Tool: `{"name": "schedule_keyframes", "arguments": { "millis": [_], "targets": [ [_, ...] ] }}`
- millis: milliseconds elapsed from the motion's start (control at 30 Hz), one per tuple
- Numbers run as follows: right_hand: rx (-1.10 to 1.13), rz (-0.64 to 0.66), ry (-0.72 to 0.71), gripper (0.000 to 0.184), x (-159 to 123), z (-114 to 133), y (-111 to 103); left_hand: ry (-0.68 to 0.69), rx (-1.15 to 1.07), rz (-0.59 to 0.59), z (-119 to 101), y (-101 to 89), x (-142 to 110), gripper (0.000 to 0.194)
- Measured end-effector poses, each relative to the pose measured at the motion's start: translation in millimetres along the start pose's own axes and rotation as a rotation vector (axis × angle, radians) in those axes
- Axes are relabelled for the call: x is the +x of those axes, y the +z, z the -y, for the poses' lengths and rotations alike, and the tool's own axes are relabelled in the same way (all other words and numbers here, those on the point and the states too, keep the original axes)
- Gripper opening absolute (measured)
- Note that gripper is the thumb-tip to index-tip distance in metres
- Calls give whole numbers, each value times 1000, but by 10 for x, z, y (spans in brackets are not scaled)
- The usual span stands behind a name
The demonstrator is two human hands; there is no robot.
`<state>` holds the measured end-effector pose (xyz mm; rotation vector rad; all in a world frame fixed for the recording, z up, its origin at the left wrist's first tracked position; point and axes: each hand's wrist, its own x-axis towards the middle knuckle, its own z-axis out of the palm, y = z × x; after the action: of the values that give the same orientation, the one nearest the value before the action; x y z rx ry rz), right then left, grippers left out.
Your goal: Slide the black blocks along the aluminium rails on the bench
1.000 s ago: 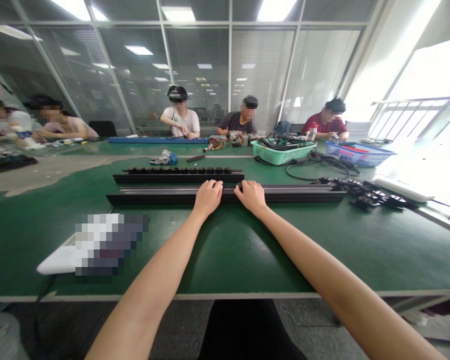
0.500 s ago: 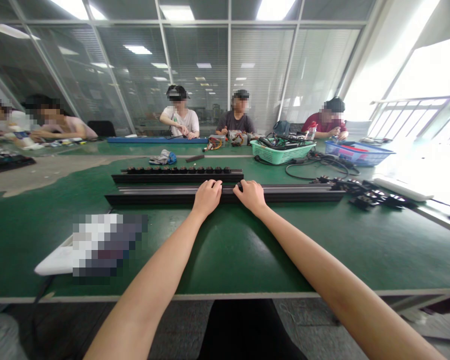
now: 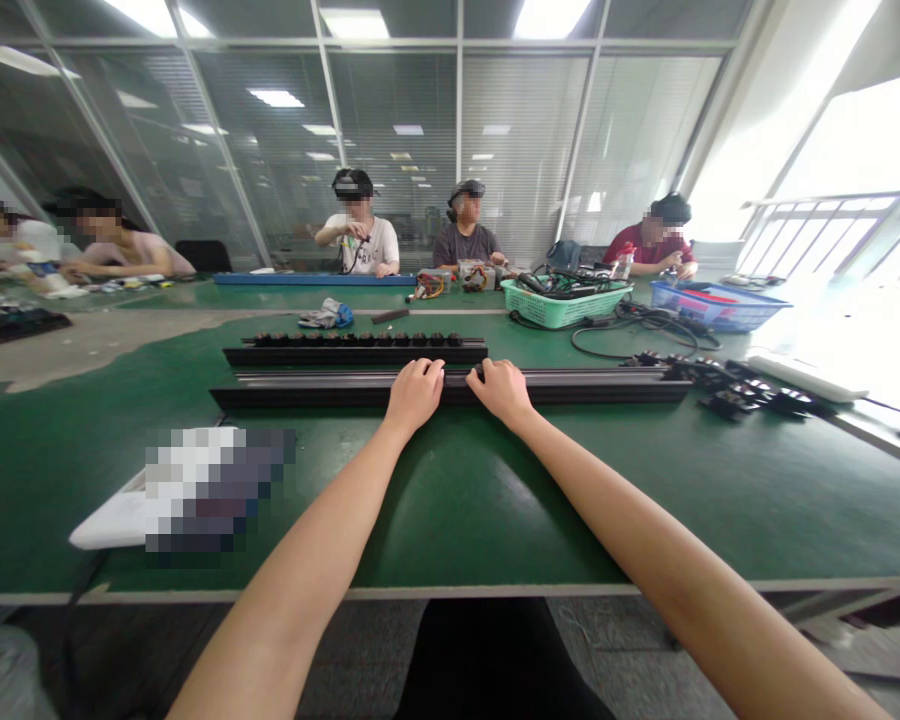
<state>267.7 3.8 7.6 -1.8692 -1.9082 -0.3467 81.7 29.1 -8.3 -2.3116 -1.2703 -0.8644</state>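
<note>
A long black metal rail (image 3: 600, 393) with a grey channel along its top lies crosswise on the table in front of me. My left hand (image 3: 415, 393) is closed over its middle, the fingers curled across the top. Just to the right, my right hand (image 3: 499, 390) is closed at the same rail, thumb and fingers bent together. A small black piece (image 3: 480, 372) shows between its fingertips, mostly hidden. Behind lies a shorter black rail (image 3: 352, 355), bearing a row of several small black modules (image 3: 334, 340).
Black parts (image 3: 750, 390) lie in a pile at the right, near a green basket (image 3: 562, 308) and a blue basket (image 3: 720, 308). Grey-blue gloves (image 3: 326, 315) are behind the rails. A white device (image 3: 112, 520) sits at front left. Several people work across the green table (image 3: 480, 500).
My hands and the rails stay where they were. Across the table, the person in white has raised a hand, and the person in dark grey has turned their head to the right.
</note>
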Motion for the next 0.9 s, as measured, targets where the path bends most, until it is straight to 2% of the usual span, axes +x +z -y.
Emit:
{"name": "schedule_keyframes", "arguments": {
  "millis": [200,367,533,667,900],
  "targets": [
    [13,-2,27,39,-20,-43,8,-4,6,12,1,0,9,38],
    [72,-46,7,51,-48,-128,36,-9,-1,17,0,0,10,38],
    [118,-59,-86,39,-39,-178,71,-30,-9,12,-16,-10,10,40],
    [130,-49,-81,34,-22,-188,62,-46,-21,39,-27,-27,10,41],
    [180,-41,-71,34,21,-199,64,-45,-14,22,-29,-20,12,39]
  ]
}}
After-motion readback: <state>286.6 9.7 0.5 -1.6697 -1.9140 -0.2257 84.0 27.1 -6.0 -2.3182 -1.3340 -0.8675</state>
